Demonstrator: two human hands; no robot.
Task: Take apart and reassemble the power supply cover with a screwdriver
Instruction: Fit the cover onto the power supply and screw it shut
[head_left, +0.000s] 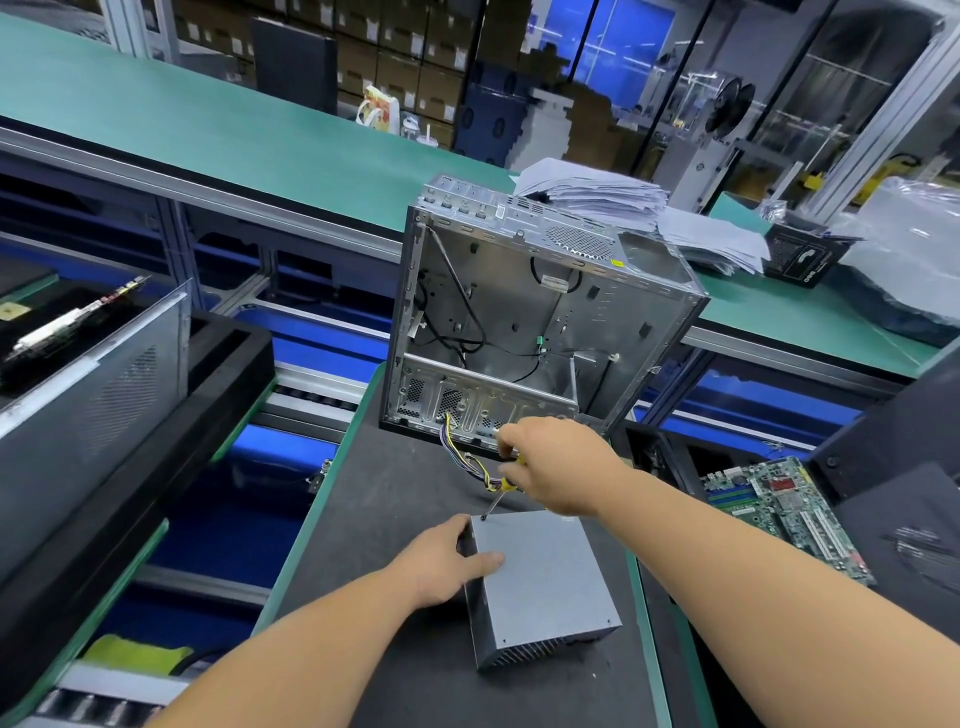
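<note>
A grey metal power supply (540, 582) lies on the dark mat in front of me, its vented end toward me. My left hand (441, 564) grips its far left corner, thumb on the top cover and fingers down the side. My right hand (556, 467) holds a yellow-and-black screwdriver (501, 493), whose tip sits on a screw at the cover's far left corner (484, 517). A bundle of coloured wires (475, 462) runs from the power supply toward the open case.
An empty open computer case (519, 322) stands on its side just behind the power supply. A green motherboard (779, 509) lies to the right. A stack of papers (613, 202) sits on the green bench behind. A grey case panel (93, 384) leans at the left.
</note>
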